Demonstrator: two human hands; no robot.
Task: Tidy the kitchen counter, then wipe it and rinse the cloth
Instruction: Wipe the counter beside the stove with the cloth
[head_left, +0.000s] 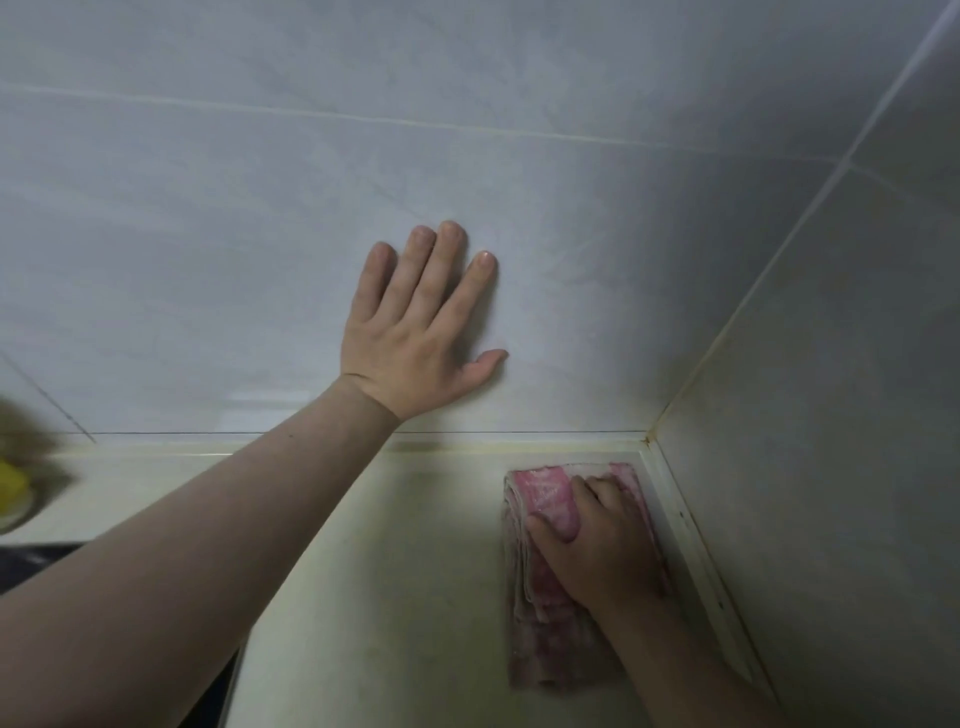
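Observation:
A folded pink and white cloth (548, 613) lies on the cream kitchen counter (395, 571), pushed into the back right corner. My right hand (597, 540) presses down on the cloth's far half, with its fingers bent over the top fold and its thumb on the cloth's left side. My left hand (421, 322) lies flat on the tiled back wall (260, 234) above the counter, fingers straight and spread.
A tiled side wall (831, 467) meets the back wall at the corner on the right. At the far left a blurred yellow object (13, 488) sits on the counter. A dark surface (31, 561) shows at the lower left, behind my left forearm.

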